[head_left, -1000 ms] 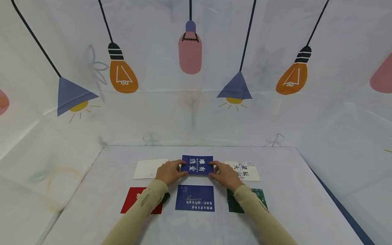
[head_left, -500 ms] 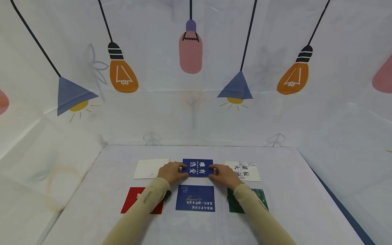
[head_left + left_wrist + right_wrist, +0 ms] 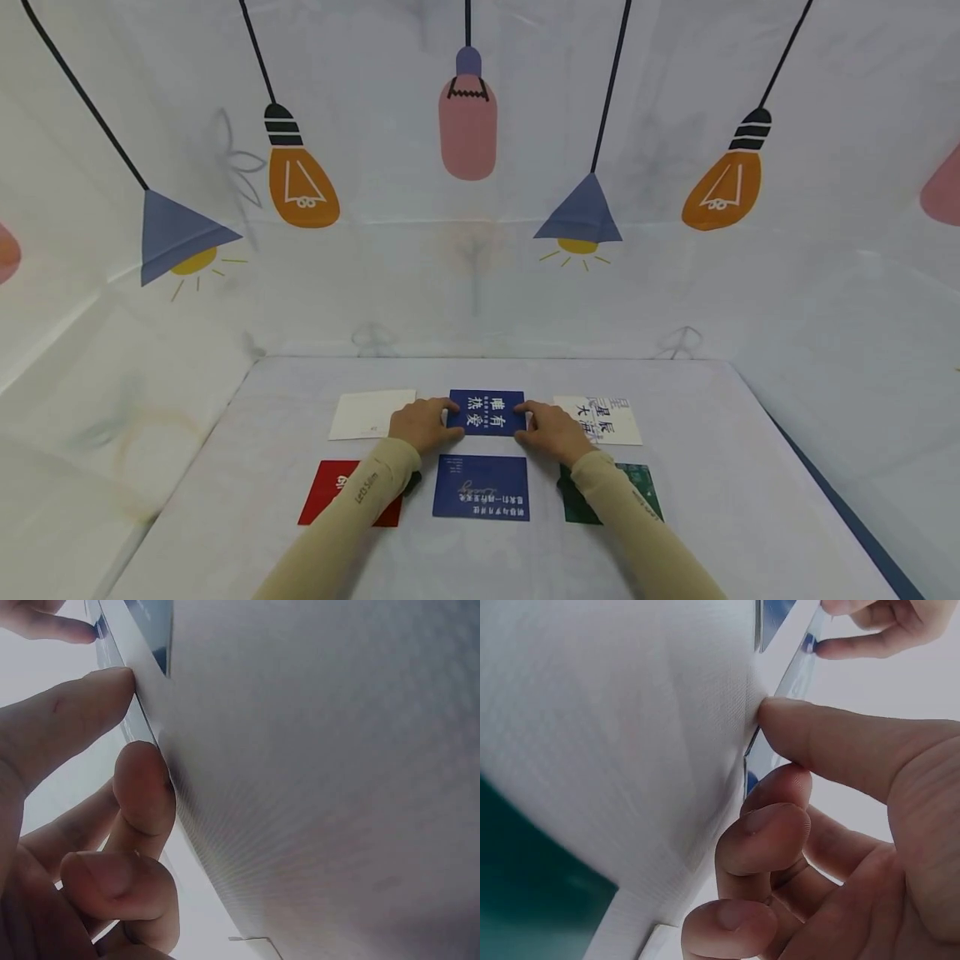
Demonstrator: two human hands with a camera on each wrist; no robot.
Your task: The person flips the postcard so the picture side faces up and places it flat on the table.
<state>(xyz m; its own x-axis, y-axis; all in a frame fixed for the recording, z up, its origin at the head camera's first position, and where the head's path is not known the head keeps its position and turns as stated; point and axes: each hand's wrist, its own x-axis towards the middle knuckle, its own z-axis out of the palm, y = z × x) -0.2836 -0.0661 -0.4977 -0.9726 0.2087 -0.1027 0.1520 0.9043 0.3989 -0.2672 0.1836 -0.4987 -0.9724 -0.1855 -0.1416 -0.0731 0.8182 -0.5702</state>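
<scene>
A dark blue card (image 3: 487,412) with white characters lies at the back middle of the white table. My left hand (image 3: 422,423) holds its left edge, thumb and forefinger at the side. At the opposite edge my right hand (image 3: 553,429) grips it the same way. In the left wrist view the card (image 3: 139,724) shows as a thin, nearly edge-on strip beside the fingertips. Its edge (image 3: 759,757) runs past the thumb in the right wrist view, other fingers curled below. Nearer me lies a second blue card (image 3: 482,487), apart from both hands.
Left of the hands lie a plain white card (image 3: 363,417) and a red card (image 3: 326,492), partly under the sleeve. On the right are a white lettered card (image 3: 615,421) and a green card (image 3: 641,479). A lamp-printed sheet (image 3: 480,292) rises behind the table (image 3: 750,500).
The held blue card has come down and slightly toward me, between both hands, then settled in line with the white cards. The other cards keep their places; the head view shifts slightly.
</scene>
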